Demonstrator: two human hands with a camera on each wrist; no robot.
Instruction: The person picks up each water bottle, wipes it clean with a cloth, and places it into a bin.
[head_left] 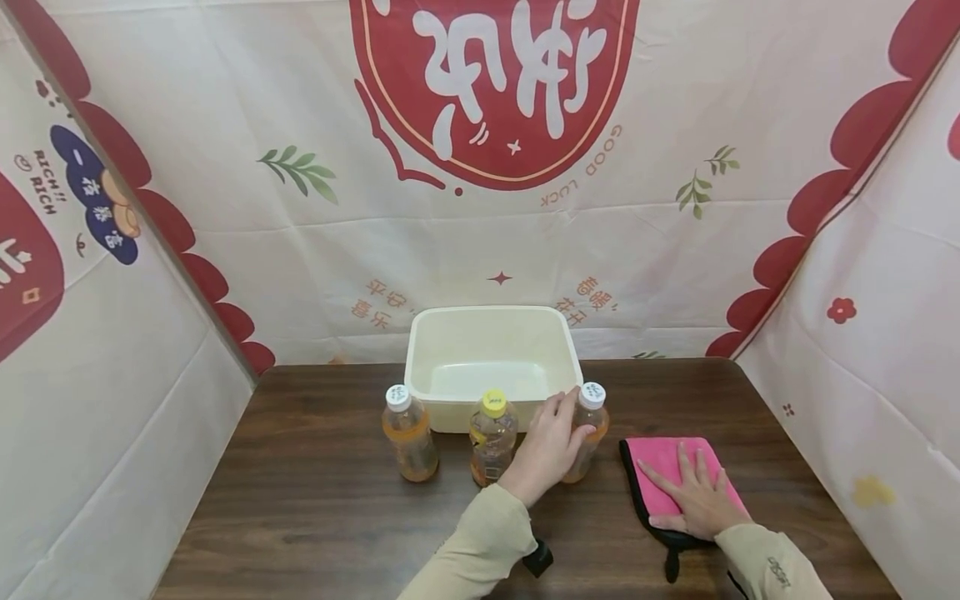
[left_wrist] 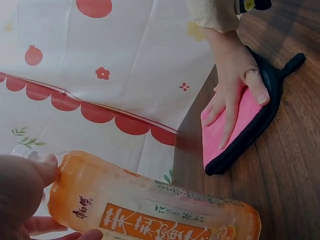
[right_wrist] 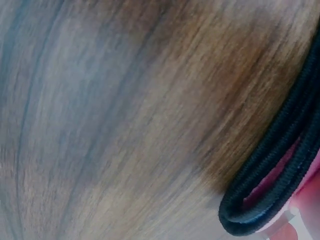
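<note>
The left hand (head_left: 551, 442) holds the right-hand bottle (head_left: 597, 433) of three by its upper part, just below the white cap, with the thumb on one side and the fingers round the other, as the left wrist view shows. That bottle is at the front right corner of a cream bin (head_left: 450, 417), and its label is orange with printed characters. The right hand (head_left: 697, 504) lies flat on a folded pink cloth (head_left: 660, 454), fingers spread and gripping nothing. The cloth rests on the dark wooden table (head_left: 315, 500) to the right of the bottles, well apart from them, and has black edging (a small black tab (head_left: 672, 565) sticks out at its near corner). Just left of the left hand stands a yellow-capped bottle (head_left: 492, 442), in front of the bin's middle; further left, by the bin's front left corner, stands another white-capped bottle (head_left: 412, 442). Both of the person's sleeves (head_left: 480, 533) are beige. Behind the table hangs a pale backdrop (head_left: 450, 250) with red scallops, green leaves and a large red emblem (head_left: 495, 92).
</note>
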